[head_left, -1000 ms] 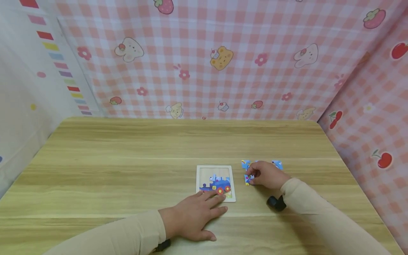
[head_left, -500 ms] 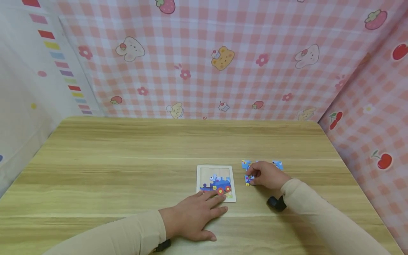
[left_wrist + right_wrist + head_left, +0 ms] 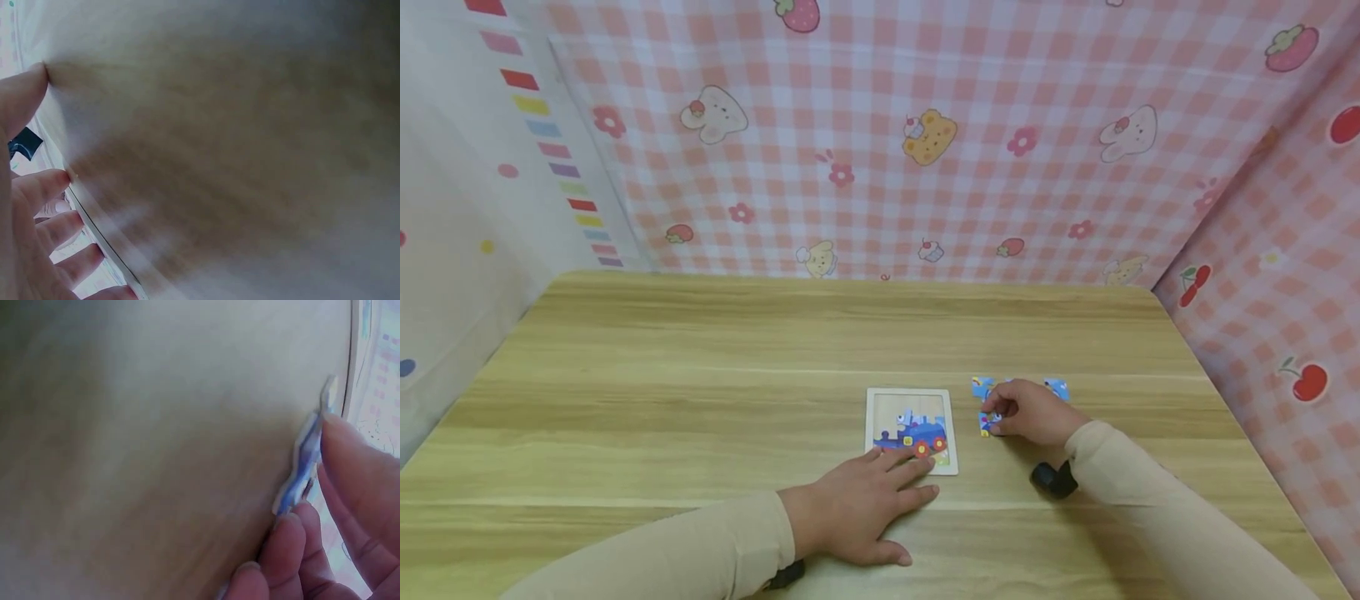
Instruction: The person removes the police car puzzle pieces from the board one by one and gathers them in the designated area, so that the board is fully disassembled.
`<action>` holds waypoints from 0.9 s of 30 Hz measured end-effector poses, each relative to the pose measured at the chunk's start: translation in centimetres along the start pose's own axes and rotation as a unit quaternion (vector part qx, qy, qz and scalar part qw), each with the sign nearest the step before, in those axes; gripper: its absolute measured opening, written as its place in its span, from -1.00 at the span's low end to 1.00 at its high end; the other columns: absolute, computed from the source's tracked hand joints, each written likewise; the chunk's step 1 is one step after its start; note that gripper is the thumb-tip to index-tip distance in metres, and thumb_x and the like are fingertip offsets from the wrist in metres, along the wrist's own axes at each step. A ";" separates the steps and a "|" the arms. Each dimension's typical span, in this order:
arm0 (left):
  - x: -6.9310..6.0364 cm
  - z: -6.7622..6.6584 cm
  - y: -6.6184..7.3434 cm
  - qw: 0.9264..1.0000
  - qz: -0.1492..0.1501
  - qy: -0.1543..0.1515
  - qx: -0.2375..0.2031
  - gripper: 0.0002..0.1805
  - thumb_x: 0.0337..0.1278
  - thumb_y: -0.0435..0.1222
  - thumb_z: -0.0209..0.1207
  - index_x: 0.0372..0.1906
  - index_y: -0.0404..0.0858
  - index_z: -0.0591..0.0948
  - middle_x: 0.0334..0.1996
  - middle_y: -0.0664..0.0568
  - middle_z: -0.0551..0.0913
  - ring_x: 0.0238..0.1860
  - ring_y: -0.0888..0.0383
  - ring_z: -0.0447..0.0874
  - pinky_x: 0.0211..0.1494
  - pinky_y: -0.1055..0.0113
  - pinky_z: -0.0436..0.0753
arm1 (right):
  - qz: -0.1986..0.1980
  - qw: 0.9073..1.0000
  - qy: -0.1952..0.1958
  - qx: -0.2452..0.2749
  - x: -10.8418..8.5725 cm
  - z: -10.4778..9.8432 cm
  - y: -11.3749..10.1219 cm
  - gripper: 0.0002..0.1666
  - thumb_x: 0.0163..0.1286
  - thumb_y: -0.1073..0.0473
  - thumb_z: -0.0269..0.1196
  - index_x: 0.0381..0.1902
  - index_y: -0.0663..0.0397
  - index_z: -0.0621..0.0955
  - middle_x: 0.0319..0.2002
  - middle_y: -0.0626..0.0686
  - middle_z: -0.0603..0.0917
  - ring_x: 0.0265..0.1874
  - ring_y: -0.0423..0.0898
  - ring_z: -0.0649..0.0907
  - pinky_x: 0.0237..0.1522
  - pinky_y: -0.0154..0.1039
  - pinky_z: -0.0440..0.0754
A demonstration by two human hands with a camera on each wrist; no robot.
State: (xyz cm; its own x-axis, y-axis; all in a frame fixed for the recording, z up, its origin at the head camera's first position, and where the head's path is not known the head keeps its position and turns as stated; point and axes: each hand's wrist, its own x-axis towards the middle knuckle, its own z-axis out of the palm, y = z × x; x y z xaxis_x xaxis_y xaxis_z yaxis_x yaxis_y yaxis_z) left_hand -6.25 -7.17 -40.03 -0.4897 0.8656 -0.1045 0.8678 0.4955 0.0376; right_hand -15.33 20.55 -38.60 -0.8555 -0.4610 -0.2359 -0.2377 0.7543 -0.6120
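A square puzzle board (image 3: 952, 432) with a pale rim lies on the table and holds several joined pieces that form a blue train (image 3: 931, 435); its upper part shows bare wood. My left hand (image 3: 861, 508) lies palm down with spread fingers, the fingertips resting on the board's near edge. To the right of the board, my right hand (image 3: 1036, 413) pinches a blue jigsaw piece (image 3: 987, 424) between thumb and fingers, partly covering it. In the right wrist view this jigsaw piece (image 3: 303, 453) is seen nearly edge-on, low at the tabletop.
Loose jigsaw pieces lie behind the right hand, one at the left (image 3: 981, 386) and another at the right (image 3: 1057, 387); the hand hides what lies between. The wooden table (image 3: 715, 333) meets a pink checked curtain (image 3: 865, 208) at the back.
Both hands and the board keep their places on the table. Only the head view has shifted slightly, so everything appears a little farther right.
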 end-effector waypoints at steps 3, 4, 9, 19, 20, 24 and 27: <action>0.0 -0.1 0.0 1.000 0.002 0.000 0.000 -0.21 0.18 0.29 0.00 0.42 -0.03 0.34 0.44 -0.02 0.25 0.42 -0.03 0.19 0.33 0.06 0.38 | 0.002 1.000 -0.003 0.014 0.1 -0.1 0.3 -0.83 0.19 0.32 0.35 -0.23 0.15 0.65 -0.33 -0.02 0.61 -0.32 -0.13 0.52 -0.20 -0.20 0.50; 0.0 -0.1 0.0 1.000 0.002 0.000 -0.001 -0.21 0.18 0.29 0.00 0.42 -0.03 0.34 0.44 -0.02 0.25 0.43 -0.03 0.19 0.33 0.06 0.37 | 0.002 1.000 -0.002 0.016 0.1 -0.2 0.4 -0.83 0.20 0.31 0.34 -0.22 0.15 0.64 -0.33 -0.02 0.62 -0.32 -0.12 0.52 -0.20 -0.20 0.51; 0.0 -0.1 -0.1 1.000 0.003 -0.004 -0.007 -0.21 0.19 0.29 0.00 0.42 -0.04 0.33 0.44 -0.02 0.24 0.43 -0.03 0.18 0.33 0.06 0.37 | 0.006 1.000 0.017 0.017 0.2 -0.5 0.1 -0.84 0.25 0.26 0.33 -0.21 0.15 0.63 -0.26 0.01 0.63 -0.24 -0.08 0.54 -0.10 -0.10 0.54; 0.1 -0.1 -0.1 1.000 0.001 -0.005 -0.004 -0.20 0.18 0.30 0.00 0.43 -0.04 0.32 0.44 -0.03 0.23 0.43 -0.04 0.19 0.33 0.05 0.37 | -0.020 0.998 0.041 0.037 0.6 -0.4 -1.4 -0.78 0.24 0.28 0.34 -0.16 0.22 0.64 -0.28 0.07 0.62 -0.30 -0.10 0.52 -0.22 -0.21 0.51; 0.2 -0.1 -0.1 1.000 0.001 -0.006 -0.003 -0.20 0.18 0.30 0.00 0.43 -0.04 0.32 0.44 -0.03 0.23 0.43 -0.04 0.19 0.33 0.05 0.37 | -0.025 0.998 0.041 0.037 0.8 -0.3 -1.5 -0.78 0.24 0.28 0.33 -0.15 0.23 0.64 -0.28 0.07 0.63 -0.29 -0.10 0.53 -0.22 -0.21 0.51; 0.2 -0.1 -0.1 1.000 -0.002 -0.011 -0.006 -0.20 0.18 0.30 0.00 0.44 -0.03 0.31 0.45 -0.03 0.22 0.43 -0.04 0.18 0.33 0.04 0.36 | -0.035 0.998 0.041 0.034 1.3 0.3 -2.2 -0.78 0.24 0.30 0.33 -0.15 0.23 0.63 -0.27 0.07 0.63 -0.27 -0.09 0.54 -0.18 -0.19 0.52; 0.2 -0.1 -0.1 1.000 -0.002 -0.014 -0.008 -0.20 0.19 0.29 -0.01 0.44 -0.03 0.31 0.45 -0.02 0.22 0.43 -0.04 0.18 0.33 0.04 0.36 | -0.037 0.998 0.035 0.037 1.6 0.6 -2.8 -0.78 0.26 0.30 0.31 -0.13 0.22 0.63 -0.25 0.06 0.62 -0.25 -0.08 0.54 -0.16 -0.17 0.53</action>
State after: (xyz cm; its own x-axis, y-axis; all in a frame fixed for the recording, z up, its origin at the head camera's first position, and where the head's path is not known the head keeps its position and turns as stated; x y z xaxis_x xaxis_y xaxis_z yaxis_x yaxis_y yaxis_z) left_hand -6.41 -7.04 -39.95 -0.4900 0.8616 -0.1324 0.8646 0.4998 0.0525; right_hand -15.74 17.42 -37.69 -0.8681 -0.4775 -0.1360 -0.2684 0.6818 -0.6805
